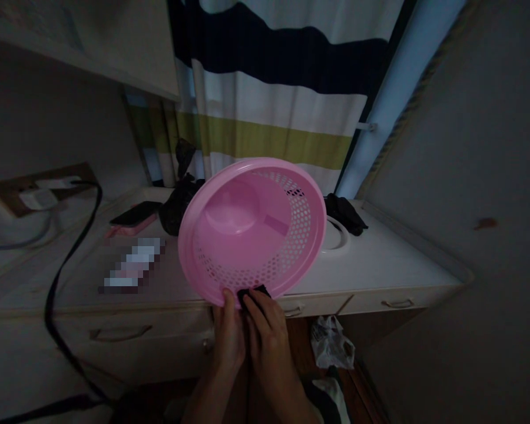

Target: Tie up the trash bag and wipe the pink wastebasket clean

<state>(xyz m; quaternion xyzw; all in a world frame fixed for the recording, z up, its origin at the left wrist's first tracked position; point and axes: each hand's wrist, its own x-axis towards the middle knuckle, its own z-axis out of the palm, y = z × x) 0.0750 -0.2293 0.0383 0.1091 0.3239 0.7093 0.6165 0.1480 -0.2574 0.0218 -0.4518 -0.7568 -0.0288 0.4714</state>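
Nearest to the camera are the two forearms of the person, which reach up from the lower edge to a pink basket (251, 235). The basket is held tilted in front of the white table (401, 259), straight ahead of both hands, with its mouth turned towards the camera. Its oval outline is longer from side to side and rises a little to the right. The left hand (229, 338) grips the near rim with the thumb on top; its other fingers are mostly hidden. The right hand (269, 335), just beside it, has its fingers closed over a black cloth (242, 296) lying at the same rim. Both hands are about equally near to the basket, but the right one is nearer to the cloth. I see no brand or label on the basket. The plastic bag (331, 341) below seems to carry print, too small to read.
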